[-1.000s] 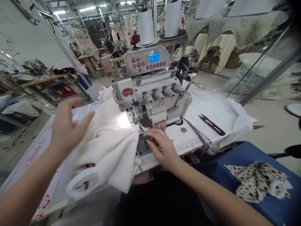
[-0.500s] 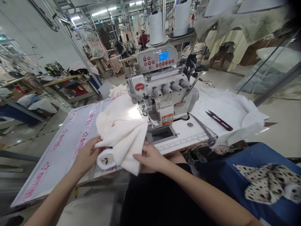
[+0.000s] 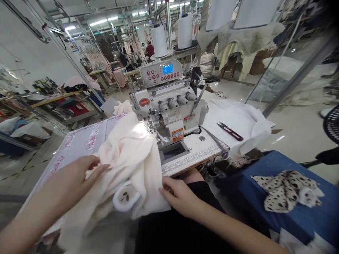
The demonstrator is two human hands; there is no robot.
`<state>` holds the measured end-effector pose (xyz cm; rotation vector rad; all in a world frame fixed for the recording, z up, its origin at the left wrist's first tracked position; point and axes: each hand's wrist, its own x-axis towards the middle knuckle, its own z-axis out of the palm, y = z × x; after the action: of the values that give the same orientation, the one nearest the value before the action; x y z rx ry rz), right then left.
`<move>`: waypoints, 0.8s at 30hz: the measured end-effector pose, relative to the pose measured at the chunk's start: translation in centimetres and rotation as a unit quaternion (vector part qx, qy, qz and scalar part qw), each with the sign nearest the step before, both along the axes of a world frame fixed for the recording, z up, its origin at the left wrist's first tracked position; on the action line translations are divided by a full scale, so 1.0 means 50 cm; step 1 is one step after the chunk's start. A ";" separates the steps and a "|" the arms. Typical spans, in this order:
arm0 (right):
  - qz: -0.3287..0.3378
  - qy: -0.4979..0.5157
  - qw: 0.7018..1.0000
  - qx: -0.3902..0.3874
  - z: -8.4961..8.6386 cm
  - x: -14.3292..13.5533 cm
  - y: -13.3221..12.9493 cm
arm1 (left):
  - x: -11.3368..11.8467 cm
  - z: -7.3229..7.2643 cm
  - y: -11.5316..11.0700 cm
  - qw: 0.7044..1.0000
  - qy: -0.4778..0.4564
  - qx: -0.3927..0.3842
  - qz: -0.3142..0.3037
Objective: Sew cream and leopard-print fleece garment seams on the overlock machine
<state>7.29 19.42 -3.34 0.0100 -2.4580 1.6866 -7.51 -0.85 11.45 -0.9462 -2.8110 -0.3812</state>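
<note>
A cream fleece cloth (image 3: 148, 176) lies bunched at the front left of an overlock sewing machine (image 3: 169, 106), its upper part under the lit presser area. A white-rimmed oval piece with a dark leaf motif (image 3: 125, 197) shows on its front. My left hand (image 3: 76, 176) is over the cloth's left side, thumb and fingers apart, slightly blurred. At the cloth's right edge, my right hand (image 3: 181, 195) pinches the fabric between thumb and fingers, below the machine bed's ruler strip. Toward the lower left, the cloth hangs past the table edge.
Thread snips (image 3: 230, 131) lie on white cloth (image 3: 235, 114) right of the machine. A spotted fabric piece (image 3: 283, 194) rests on a blue-covered surface (image 3: 254, 176) at lower right. Thread cones (image 3: 160, 40) stand behind. A fan (image 3: 331, 123) is at far right.
My left hand has moved left and its fingers have parted. The cloth is now spread lower and further left, with the oval piece nearer me. My right hand keeps the right edge.
</note>
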 end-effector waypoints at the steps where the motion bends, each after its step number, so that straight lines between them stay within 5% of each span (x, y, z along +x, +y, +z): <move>1: -0.016 0.022 1.000 -0.002 0.002 0.003 0.007 | 0.024 -0.017 0.013 0.998 0.057 0.001 -0.028; 4: -0.059 0.087 0.994 -0.031 0.006 0.001 0.020 | 0.080 -0.079 0.027 0.975 0.168 0.021 -0.147; 7: -0.096 0.150 0.984 -0.012 0.014 -0.016 0.035 | 0.077 -0.121 0.026 0.972 0.170 -0.003 -0.162; 11: -0.144 0.215 0.966 0.015 0.061 -0.068 0.067 | 0.037 -0.110 0.034 0.993 0.074 0.012 -0.096; 17: -0.215 0.169 0.951 0.146 0.131 -0.182 0.099 | 0.054 -0.079 0.067 0.975 0.132 0.028 -0.175; 19: -0.221 0.187 0.954 0.074 0.123 -0.202 0.106 | 0.066 -0.080 0.075 0.977 0.140 0.041 -0.153; 21: -0.243 0.196 0.944 -0.109 0.103 -0.205 0.117 | 0.072 -0.082 0.082 0.978 0.160 0.057 -0.122; 24: -0.297 0.196 0.854 -0.379 0.064 -0.184 0.131 | 0.063 -0.077 0.091 0.983 0.163 0.052 -0.064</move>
<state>-1.93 25.99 -0.16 -0.4078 -1.1979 1.9470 -4.37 3.72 7.57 -1.0615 -2.4204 -0.3483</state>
